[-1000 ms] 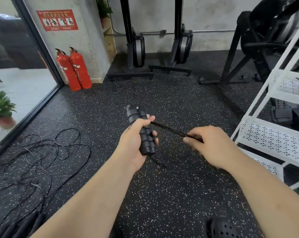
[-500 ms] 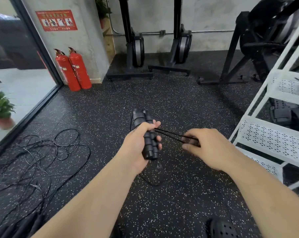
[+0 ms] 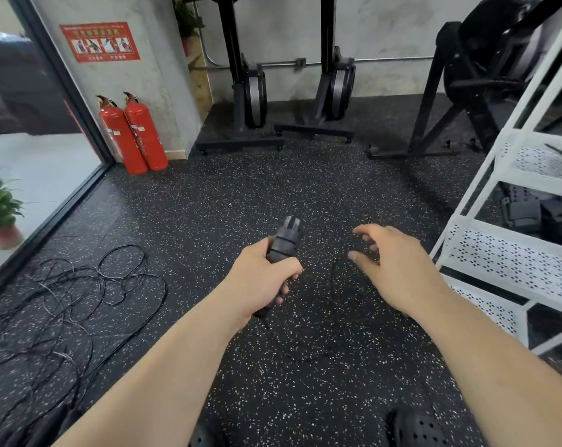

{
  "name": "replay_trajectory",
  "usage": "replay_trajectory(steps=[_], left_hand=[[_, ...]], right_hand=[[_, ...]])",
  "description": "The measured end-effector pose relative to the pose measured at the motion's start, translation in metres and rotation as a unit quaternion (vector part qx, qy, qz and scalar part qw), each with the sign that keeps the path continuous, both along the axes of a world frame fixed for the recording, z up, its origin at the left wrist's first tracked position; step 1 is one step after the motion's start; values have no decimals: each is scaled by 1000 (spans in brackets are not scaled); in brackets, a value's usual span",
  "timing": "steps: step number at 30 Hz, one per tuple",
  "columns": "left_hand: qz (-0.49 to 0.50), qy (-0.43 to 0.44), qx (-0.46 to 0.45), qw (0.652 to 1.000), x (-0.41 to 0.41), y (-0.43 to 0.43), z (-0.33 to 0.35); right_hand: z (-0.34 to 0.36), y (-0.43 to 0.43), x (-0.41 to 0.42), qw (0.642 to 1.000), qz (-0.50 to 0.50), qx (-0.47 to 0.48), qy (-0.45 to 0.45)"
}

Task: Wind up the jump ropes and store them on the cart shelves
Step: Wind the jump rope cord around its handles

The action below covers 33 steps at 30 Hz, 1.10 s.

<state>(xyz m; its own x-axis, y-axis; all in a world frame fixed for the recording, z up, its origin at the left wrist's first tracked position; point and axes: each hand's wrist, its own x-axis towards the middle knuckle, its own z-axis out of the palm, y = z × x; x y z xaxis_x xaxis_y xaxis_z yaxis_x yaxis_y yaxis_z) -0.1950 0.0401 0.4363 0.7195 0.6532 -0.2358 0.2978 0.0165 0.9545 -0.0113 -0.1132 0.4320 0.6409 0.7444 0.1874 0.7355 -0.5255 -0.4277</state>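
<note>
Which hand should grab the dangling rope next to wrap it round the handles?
Right, probably. The left hand is busy gripping the handles, while the right hand is open, holds nothing, and hovers close to the thin rope.

A gym, speckled black rubber floor [image 3: 273, 188], upright rowing machines [image 3: 254, 91] against the far wall, two red fire extinguishers [image 3: 134, 133] at left, white perforated cart [image 3: 515, 262] at right

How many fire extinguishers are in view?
2. One fire extinguisher stands by the glass door frame; the second extinguisher stands right beside it, nearer the wall. None seems hidden.
</note>
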Motion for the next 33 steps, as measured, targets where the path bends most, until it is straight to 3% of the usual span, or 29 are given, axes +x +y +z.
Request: replay_trajectory(steps=[3, 6, 9, 11, 13, 16, 21, 24, 26, 29, 33], left_hand=[[-14, -11, 94, 995, -2, 1, 2], [-92, -17, 147, 985, -5, 3, 8], [-192, -26, 106, 975, -10, 2, 11], [-206, -37, 60, 976, -12, 1, 13], [-158, -74, 11, 984, -10, 2, 15], [-11, -167, -108, 980, -3, 6, 13], [122, -226, -234, 938, 10, -7, 10], [190, -247, -319, 895, 19, -17, 8], [243, -236, -341, 877, 23, -14, 3], [289, -221, -348, 864, 24, -7, -4], [295, -234, -376, 847, 23, -5, -4]], right_hand=[[3, 0, -3, 999, 25, 28, -1], [9, 2, -12, 992, 88, 80, 49], [11, 5, -18, 983, 143, 81, 84], [10, 7, -18, 978, 157, 82, 110], [12, 8, -19, 969, 157, 116, 152], [16, 9, -16, 958, 126, 175, 188], [13, 15, -32, 980, 85, 152, 100], [2, 20, -64, 985, 111, 123, 51], [-8, 25, -81, 986, 128, 106, 20], [-18, 29, -95, 985, 143, 89, 44], [-19, 24, -108, 981, 145, 109, 69]])
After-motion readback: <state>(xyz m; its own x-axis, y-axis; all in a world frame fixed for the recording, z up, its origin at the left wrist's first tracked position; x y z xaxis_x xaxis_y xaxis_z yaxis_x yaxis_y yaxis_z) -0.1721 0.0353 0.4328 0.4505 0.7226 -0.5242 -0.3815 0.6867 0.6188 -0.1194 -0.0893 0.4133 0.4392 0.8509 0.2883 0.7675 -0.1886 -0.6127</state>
